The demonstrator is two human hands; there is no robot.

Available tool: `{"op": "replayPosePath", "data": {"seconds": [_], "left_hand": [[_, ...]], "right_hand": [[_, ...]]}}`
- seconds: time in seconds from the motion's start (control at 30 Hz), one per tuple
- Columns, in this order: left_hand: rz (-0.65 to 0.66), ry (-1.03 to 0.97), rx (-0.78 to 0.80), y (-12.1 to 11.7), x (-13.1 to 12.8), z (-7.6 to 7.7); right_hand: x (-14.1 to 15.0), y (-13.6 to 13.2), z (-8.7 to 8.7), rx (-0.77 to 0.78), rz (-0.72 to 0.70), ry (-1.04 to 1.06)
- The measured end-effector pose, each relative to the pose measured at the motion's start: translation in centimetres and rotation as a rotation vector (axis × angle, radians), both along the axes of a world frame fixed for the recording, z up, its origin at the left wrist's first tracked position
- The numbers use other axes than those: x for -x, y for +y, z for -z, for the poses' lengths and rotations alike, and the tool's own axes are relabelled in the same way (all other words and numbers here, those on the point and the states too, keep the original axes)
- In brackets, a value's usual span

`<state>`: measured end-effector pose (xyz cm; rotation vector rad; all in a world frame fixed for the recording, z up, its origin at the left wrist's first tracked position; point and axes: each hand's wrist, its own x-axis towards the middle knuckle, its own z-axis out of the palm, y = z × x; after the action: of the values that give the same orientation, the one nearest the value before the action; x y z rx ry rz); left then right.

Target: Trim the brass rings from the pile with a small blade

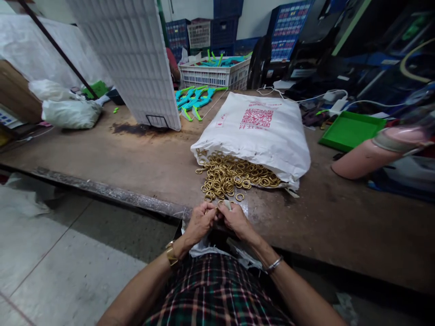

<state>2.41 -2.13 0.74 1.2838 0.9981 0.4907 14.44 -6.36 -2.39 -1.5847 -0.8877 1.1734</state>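
Both hands meet at the table's near edge, just in front of a pile of brass-coloured rings (222, 176). My left hand (200, 221) is closed in a pinch, with a bit of a brass ring showing at its fingertips. Close beside it, my right hand (236, 221) is closed around a small pale piece with a dark tip (227, 205); its exact kind is too small to tell. The rings spill from the open mouth of a white sack (275, 131) with red print, which lies on its side. One loose ring (239, 197) lies near my right hand.
A ribbed white panel (136, 59) stands upright on the brown table (136, 163). Behind are turquoise and green plastic parts (197, 100) and a white crate (217, 74). To the right are a green tray (351, 129) and a pink bottle (370, 156). Part of another person shows behind the panel.
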Motion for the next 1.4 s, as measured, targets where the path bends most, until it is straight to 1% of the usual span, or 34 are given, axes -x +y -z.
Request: {"op": "replayPosePath", "data": {"seconds": [0.3, 0.5, 0.57, 0.67, 0.8, 0.9, 0.97, 1.07, 1.23, 1.33, 1.4], "left_hand": [[0.126, -0.111, 0.188, 0.9, 0.6, 0.8], [0.111, -0.184, 0.284, 1.1, 1.2, 1.1], [0.094, -0.202, 0.303, 1.2, 1.5, 1.1], [0.073, -0.213, 0.299, 1.4, 1.8, 1.0], [0.085, -0.211, 0.232, 1.7, 2.0, 1.1], [0.099, -0.2, 0.182, 1.8, 2.0, 1.1], [0.105, -0.191, 0.164, 1.8, 2.0, 1.1], [0.105, -0.18, 0.141, 1.7, 2.0, 1.0], [0.105, -0.131, 0.06, 1.5, 2.0, 0.7], [0.121, -0.117, 0.091, 1.1, 2.5, 0.2], [0.158, -0.119, 0.143, 0.6, 3.2, -0.5]], "right_hand": [[0.5, 0.2, -0.9, 0.005, 0.03, -0.112], [0.8, 0.4, -0.7, 0.01, 0.033, -0.122], [0.8, 0.3, -0.7, 0.016, 0.054, -0.177], [0.9, 0.1, -0.8, -0.003, 0.067, -0.404], [1.2, -0.5, -0.7, -0.017, -0.065, -0.738], [1.6, -0.8, -0.5, -0.016, -0.134, -0.888], [1.7, -0.9, -0.4, 0.002, -0.161, -0.943], [2.0, -0.7, -0.5, 0.072, -0.19, -0.998], [2.4, -0.7, -1.3, 0.181, -0.208, -1.08], [2.6, -0.9, -1.7, 0.224, -0.21, -1.116], [2.6, -1.1, -1.8, 0.252, -0.199, -1.134]]}}
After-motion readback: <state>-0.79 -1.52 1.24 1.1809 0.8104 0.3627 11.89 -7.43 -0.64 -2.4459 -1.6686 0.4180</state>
